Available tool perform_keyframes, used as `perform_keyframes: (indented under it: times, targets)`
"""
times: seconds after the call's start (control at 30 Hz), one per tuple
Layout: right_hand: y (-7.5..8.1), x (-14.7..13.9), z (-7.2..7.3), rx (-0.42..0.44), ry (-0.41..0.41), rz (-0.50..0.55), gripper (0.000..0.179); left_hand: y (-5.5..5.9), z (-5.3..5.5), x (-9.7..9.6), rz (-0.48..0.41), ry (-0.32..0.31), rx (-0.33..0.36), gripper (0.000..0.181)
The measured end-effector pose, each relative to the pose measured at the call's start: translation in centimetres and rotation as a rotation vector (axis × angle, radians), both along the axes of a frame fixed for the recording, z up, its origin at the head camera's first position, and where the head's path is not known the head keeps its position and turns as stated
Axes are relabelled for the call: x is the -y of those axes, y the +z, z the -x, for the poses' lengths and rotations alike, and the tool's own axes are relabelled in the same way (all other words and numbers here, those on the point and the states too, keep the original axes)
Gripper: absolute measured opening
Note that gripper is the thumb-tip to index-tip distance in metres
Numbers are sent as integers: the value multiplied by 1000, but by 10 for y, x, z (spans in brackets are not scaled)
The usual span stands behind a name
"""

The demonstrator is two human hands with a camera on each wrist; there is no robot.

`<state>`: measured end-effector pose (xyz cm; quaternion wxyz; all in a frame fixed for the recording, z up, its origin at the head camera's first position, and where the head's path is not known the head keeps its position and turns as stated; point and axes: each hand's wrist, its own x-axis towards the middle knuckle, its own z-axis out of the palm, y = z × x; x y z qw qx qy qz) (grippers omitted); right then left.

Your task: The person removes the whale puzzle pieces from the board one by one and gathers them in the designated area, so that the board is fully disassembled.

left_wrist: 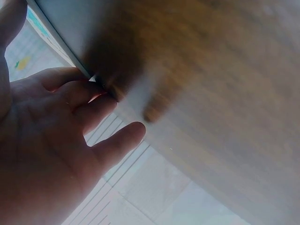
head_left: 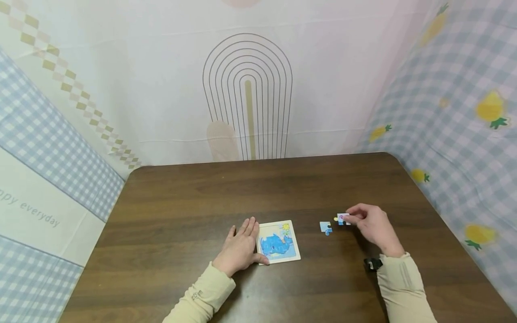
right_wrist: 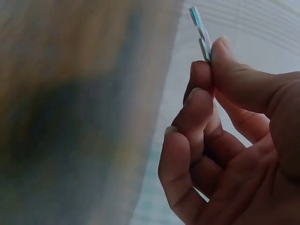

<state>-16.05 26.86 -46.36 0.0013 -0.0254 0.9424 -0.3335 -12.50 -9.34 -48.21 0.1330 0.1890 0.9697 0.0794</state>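
A square jigsaw board (head_left: 298, 251) with a light frame lies on the table, showing a blue sea animal and a yellow sun. Its upper left part shows bare, pale backing. Against the board's left edge lies my left hand (head_left: 239, 247), fingers extended and thumb on the lower left corner. To the right of the board, my right hand (head_left: 373, 226) pinches a jigsaw piece (head_left: 341, 219) between thumb and forefinger. In the right wrist view this piece (right_wrist: 200, 35) appears edge-on. Another light blue jigsaw piece (head_left: 325, 226) lies just left of the pinched one.
The brown wooden table (head_left: 181, 193) has rounded far corners. Behind it hangs a pale patterned cloth (head_left: 169, 89), with checked cloth at both sides. A black band (head_left: 372, 264) is at my right wrist, by the beige sleeve.
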Motion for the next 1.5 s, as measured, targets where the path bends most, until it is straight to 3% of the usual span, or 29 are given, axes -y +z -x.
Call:
perform_keyframes:
  times: [0.27,0.57,1.07,1.5]
  targets:
    - [-10,-13,0,98,-22,9,20,1,1,-1,-3,-5,-6,109]
    - [-16,-8,-1,130,-72,-99,24,3,2,-2,-14,-9,-15,108]
    - [-20,-5,4,107,-53,-92,23,3,2,-1,-20,4,2,108]
    - [-18,-3,7,140,-41,-96,23,1,0,0,-30,10,5,107]
